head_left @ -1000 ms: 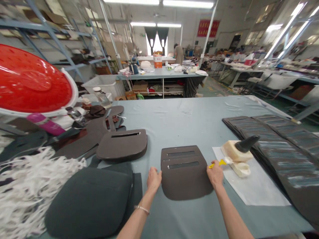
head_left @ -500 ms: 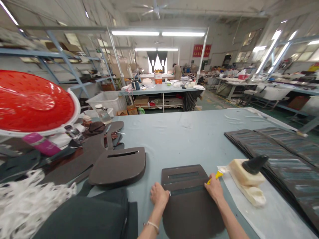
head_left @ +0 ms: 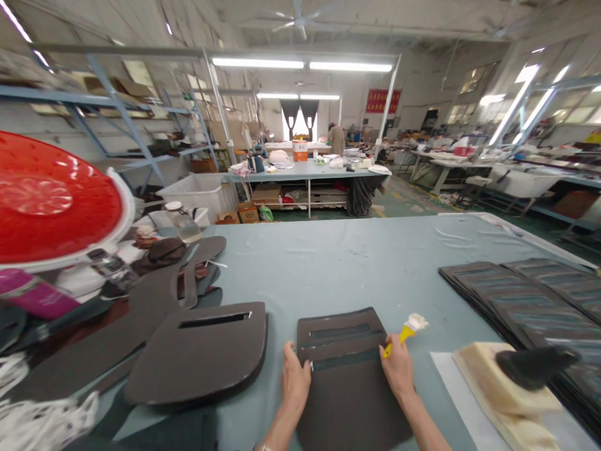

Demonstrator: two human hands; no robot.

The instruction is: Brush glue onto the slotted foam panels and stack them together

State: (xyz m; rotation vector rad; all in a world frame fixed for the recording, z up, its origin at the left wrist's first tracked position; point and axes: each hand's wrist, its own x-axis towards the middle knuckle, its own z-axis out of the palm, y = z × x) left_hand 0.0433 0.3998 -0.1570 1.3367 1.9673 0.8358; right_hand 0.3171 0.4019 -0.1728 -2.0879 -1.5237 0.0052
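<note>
A dark brown flat panel (head_left: 350,401) with two slots near its far edge lies in front of me. My left hand (head_left: 295,382) grips its left edge, with the thumb on top and the fingers along the side. My right hand (head_left: 398,369) is at the opposite edge, closed around a yellow-handled brush (head_left: 407,333). White matter coats the bristles, which point up and away to the right. Right of that hand, a cream-coloured block (head_left: 509,382) with a black cone-shaped piece (head_left: 538,366) on it rests on a white sheet (head_left: 448,376).
A thick stack of slotted dark pieces (head_left: 507,294) covers the table's right side. On the left lie a rounded dark panel (head_left: 201,351) with one slot, cut scraps, white strips (head_left: 51,419) and a red basin (head_left: 51,194). A person (head_left: 337,139) stands far back.
The brush has swung from pointing right to pointing up and right, clear of the block. My left fingers have straightened along the panel's edge. The camera view has shifted.
</note>
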